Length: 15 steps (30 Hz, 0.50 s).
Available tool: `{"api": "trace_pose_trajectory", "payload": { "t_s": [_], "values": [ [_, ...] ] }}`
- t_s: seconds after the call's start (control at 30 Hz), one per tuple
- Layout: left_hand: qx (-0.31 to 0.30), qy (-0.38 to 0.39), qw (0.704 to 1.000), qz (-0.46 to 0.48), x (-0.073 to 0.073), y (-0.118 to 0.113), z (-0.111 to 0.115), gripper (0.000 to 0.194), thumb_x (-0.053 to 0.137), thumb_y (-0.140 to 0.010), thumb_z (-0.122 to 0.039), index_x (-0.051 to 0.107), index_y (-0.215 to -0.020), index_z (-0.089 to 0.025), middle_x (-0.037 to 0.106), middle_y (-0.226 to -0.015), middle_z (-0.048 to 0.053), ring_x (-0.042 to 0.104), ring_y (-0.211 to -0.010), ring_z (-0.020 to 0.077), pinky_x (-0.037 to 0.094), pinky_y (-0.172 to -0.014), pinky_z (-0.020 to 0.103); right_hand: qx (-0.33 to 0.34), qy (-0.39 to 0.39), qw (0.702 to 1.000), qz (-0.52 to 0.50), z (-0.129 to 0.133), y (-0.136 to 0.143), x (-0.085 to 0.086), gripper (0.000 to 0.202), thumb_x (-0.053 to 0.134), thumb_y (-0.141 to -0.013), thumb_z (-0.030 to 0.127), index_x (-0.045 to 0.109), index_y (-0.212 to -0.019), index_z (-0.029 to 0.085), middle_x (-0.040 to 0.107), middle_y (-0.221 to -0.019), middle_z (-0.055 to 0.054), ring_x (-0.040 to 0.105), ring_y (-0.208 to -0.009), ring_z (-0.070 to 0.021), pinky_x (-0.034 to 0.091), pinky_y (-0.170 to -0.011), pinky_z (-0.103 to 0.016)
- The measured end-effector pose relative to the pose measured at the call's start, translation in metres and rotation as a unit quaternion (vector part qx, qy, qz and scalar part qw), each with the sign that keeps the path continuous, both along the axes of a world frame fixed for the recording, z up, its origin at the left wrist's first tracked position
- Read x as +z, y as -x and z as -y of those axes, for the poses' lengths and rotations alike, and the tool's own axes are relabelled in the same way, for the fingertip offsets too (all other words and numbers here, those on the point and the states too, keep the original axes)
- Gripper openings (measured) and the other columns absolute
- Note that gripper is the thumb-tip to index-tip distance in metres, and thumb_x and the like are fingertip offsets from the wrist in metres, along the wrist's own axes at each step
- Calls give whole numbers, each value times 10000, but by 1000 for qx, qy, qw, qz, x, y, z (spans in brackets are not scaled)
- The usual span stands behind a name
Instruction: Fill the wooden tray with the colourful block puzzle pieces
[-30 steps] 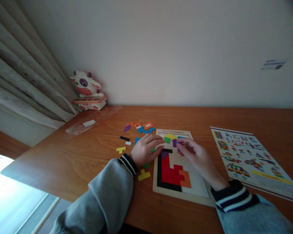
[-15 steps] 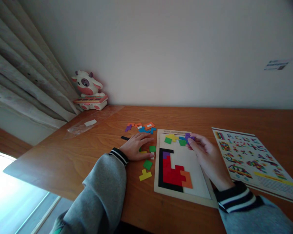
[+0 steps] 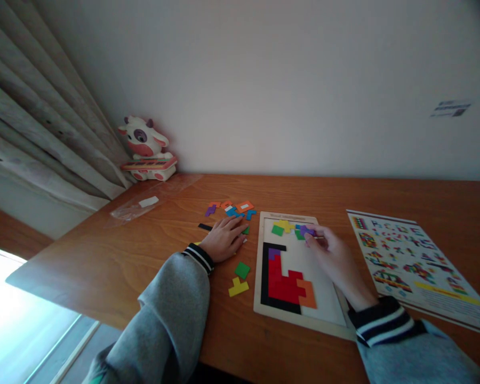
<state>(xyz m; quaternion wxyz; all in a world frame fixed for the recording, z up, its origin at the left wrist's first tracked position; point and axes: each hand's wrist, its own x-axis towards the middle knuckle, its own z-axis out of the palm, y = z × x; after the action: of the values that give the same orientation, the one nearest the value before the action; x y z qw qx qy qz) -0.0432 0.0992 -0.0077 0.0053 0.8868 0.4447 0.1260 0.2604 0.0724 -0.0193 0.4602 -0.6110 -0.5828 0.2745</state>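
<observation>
With the face of the board [image 3: 258, 272] as the clock and 12 toward the wall, the right hand [image 3: 312, 232] reaches to about 12 o'clock, thumb and forefinger nearly together on a purple piece [image 3: 306, 230]. That fingertip pinch probably suits so small, flat a thing. The purple piece is above or against a green piece [image 3: 300, 235] there; contact is unclear.

The left hand [image 3: 225, 239] lies palm down between 9 and 10, just off the board, fingers loosely spread over loose pieces, gripping none that shows; underneath is hidden. It seems placed to keep those pieces within reach. A green square [image 3: 242, 270] lies at 9, a yellow piece [image 3: 238, 287] nearer 8. On the board, red pieces [image 3: 277, 286] sit snugly against black ones [image 3: 264, 282], perhaps to leave no gaps.

The table [image 3: 152, 256] is brown, wood-grained. A printed sheet [image 3: 384, 256] lies at 3, clear plastic [image 3: 124, 210] and a toy cow [image 3: 146, 146] toward 10, by a pale curtain [image 3: 36, 117]. The wall [image 3: 284, 90] is plain but for a label [image 3: 450, 109] between 1 and 2.
</observation>
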Motion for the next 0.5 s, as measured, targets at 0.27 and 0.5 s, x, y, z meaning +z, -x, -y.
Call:
{"api": "trace_pose_trajectory", "payload": {
  "t_s": [0.27, 0.5],
  "values": [
    [7, 13, 1000, -1, 3, -4, -7, 665, 416, -927, -643, 415, -1464, -249, 326, -1564, 119, 257, -1452, 337, 231, -1170, 548, 10, 10, 1000, 3, 0, -1, 0, 426, 558, -821, 488, 625, -1109, 181, 709, -1021, -115, 660, -814, -247, 511, -731, -377],
    [27, 11, 999, -14, 0, -15, -29, 755, 405, -876, -733, 387, -1477, -277, 317, -1573, 97, 198, -1454, 410, 123, -1143, 656, 14, 10, 1000, -11, 1, 0, -1, 444, 557, -819, 502, 617, -1110, 172, 698, -1094, -137, 664, -882, -260, 521, -771, -395]
  ]
}}
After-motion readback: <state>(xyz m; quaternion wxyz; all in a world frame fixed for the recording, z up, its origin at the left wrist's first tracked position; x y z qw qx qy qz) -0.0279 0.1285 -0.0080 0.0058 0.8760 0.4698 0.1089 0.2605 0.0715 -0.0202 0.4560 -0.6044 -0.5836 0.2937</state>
